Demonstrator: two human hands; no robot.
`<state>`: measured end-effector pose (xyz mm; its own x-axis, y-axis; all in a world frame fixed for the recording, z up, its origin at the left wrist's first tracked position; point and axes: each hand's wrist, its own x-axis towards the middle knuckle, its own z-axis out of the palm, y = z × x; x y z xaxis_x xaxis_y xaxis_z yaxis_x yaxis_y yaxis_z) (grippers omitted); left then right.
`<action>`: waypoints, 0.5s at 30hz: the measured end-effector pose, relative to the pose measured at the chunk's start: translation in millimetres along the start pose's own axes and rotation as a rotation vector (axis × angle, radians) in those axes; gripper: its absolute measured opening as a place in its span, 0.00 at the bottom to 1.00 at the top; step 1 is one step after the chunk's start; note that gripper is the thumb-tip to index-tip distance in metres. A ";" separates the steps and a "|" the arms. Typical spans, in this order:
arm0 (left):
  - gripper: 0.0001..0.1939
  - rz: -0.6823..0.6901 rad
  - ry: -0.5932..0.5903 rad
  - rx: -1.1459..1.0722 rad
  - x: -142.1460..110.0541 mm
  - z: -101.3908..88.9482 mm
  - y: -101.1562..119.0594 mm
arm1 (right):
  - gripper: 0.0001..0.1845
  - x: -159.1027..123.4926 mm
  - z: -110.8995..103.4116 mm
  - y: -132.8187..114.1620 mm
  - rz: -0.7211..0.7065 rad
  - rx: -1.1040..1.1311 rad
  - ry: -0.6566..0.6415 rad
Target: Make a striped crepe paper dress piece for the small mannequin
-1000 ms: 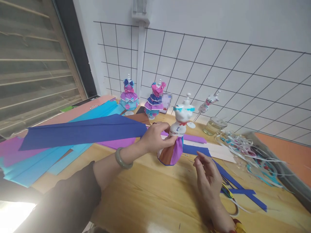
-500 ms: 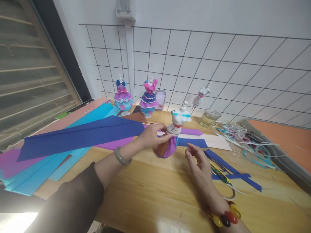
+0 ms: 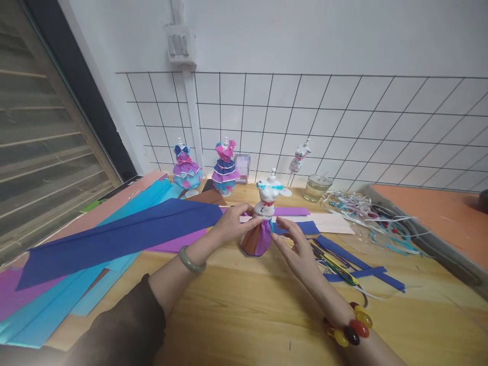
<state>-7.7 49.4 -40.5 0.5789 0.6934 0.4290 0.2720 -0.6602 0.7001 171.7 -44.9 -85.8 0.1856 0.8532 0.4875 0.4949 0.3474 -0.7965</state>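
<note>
- We see one miniature dress form [image 3: 266, 195] standing upright on the wooden tabletop [image 3: 229, 305], between our two hands and straight ahead of us, its long axis close to vertical.
- Its gathered skirt [image 3: 259, 241], in brown and purple panels with a turquoise edge on the right, flares below the white waist; a turquoise band [image 3: 264, 187] crosses the chest.
- Our left hand [image 3: 234, 222] is the nearer, at the form's left side: the thumb lies across the front, where waist meets skirt, and the fingers reach behind, pinching the form there.
- Our right hand [image 3: 299, 249] comes in from the right, thumb and fingers spread apart toward the skirt's turquoise edge; whether the fingertips touch it or stop just beside it, we cannot tell from this angle.
- So the skirt's right side faces our looser hand, while the left side is covered by the holding one.
- Just beyond the right hand we have scissors [image 3: 339, 273] and crossed dark blue strips [image 3: 354, 259].
- To the left, a long dark blue sheet [image 3: 125, 226] lies over turquoise ones [image 3: 64, 305], its end near our left hand.
</note>
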 end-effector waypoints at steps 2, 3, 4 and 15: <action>0.17 -0.003 -0.007 -0.015 0.0 -0.2 -1.2 | 0.24 10.6 2.7 -2.4 0.011 0.025 -0.045; 0.18 0.000 -0.007 -0.014 0.0 -0.4 -1.7 | 0.24 16.1 4.0 -3.5 0.019 0.041 -0.072; 0.18 0.005 -0.007 -0.009 -0.1 -0.8 -2.1 | 0.24 21.4 5.2 -4.6 0.026 0.059 -0.101; 0.15 0.146 -0.030 -0.084 3.6 -9.0 -17.7 | 0.18 40.9 9.9 -8.4 -0.006 0.223 -0.269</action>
<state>-17.3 66.2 -46.2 0.6309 0.5819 0.5132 0.1185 -0.7260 0.6774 166.7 -9.0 -62.7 -0.0614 0.9124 0.4046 0.2918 0.4041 -0.8669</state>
